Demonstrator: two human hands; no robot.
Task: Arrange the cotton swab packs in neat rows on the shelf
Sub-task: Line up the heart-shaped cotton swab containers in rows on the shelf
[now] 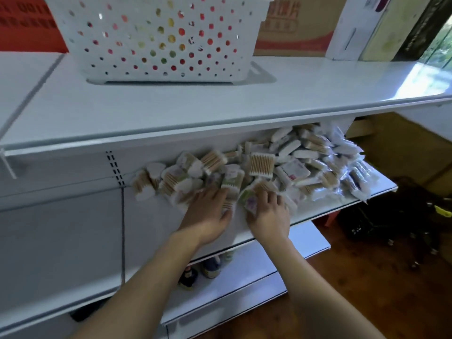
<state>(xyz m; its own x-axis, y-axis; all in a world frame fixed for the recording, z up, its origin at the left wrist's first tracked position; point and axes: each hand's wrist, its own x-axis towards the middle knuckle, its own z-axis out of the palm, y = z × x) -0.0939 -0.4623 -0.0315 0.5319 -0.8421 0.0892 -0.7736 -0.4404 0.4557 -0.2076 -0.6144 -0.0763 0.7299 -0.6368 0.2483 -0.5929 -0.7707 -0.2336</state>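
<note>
On the middle shelf (156,216), both hands' fingers (215,192) flat, outstretched, touching heaped cotton swab packs (261,165)

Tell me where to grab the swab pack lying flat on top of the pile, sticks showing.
Pinch the swab pack across its two long side edges, coming down from above and in front. It lies flat and fully exposed on top of the pile, with the upper shelf overhanging behind.

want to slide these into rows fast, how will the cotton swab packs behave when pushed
The cotton swab packs look small and probably light, so they should slide readily on the smooth white shelf. Their glossy wrappers suggest they are slippery. Heaped loosely, they will likely tumble and scatter rather than move together.
</note>
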